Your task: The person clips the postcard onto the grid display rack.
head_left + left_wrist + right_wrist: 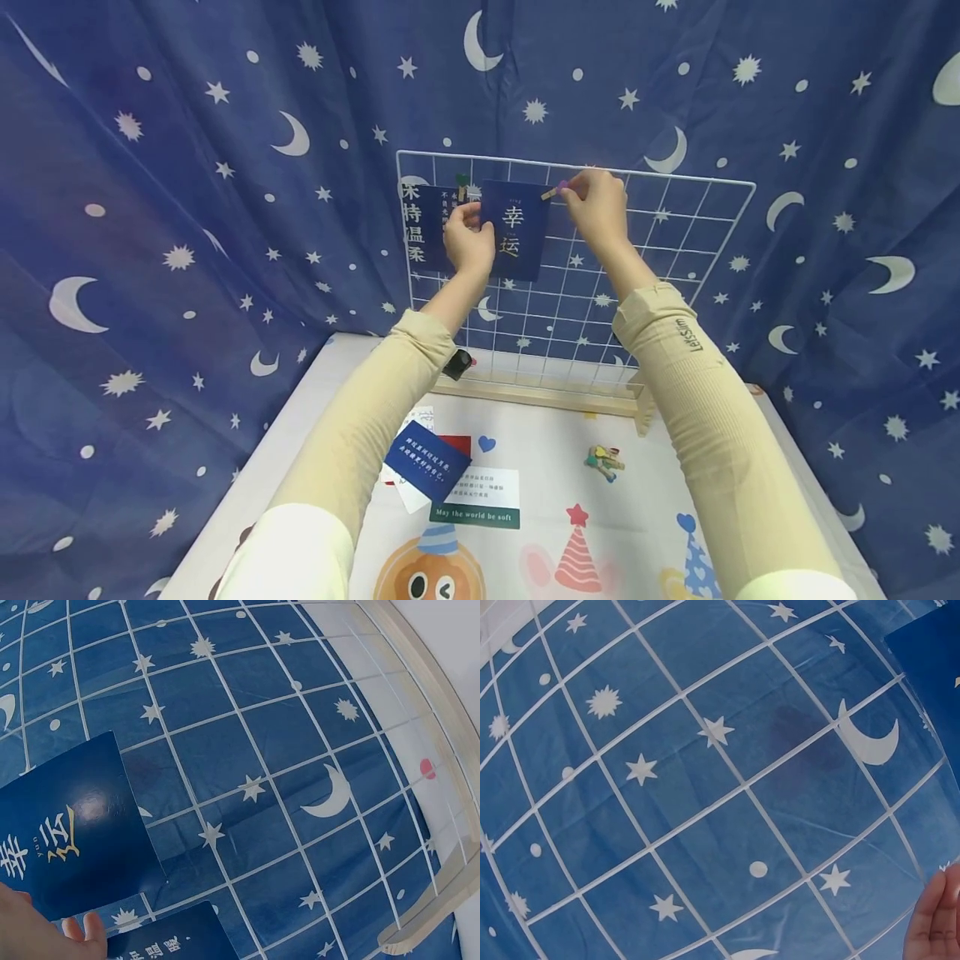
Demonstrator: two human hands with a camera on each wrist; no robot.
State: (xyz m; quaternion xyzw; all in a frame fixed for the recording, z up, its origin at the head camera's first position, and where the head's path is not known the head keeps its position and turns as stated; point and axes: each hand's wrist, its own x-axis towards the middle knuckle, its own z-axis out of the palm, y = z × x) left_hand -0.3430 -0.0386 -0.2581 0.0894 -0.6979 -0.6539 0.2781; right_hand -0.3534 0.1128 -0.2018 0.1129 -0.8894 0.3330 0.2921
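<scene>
My left hand (470,237) pinches the left edge of a dark blue card (517,262) with white and gold Chinese characters, upright against a white wire grid (678,176). At the card's upper right edge, my right hand (600,208) pinches a small wooden clothespin (551,194) with a purple top. Whether its jaws grip the card and a wire cannot be made out. Another dark blue card (431,242) hangs to the left under a green-topped clothespin (462,185), partly behind my left hand. The left wrist view shows fingers (94,934) at the lettered card (97,802).
The grid stands in a wooden base (555,402) before a starry blue curtain (300,225). Several cards, one blue (427,462), lie overlapping on the patterned white tabletop (555,471). Several coloured clothespins (604,461) are piled at right. A black object (457,364) is near the base.
</scene>
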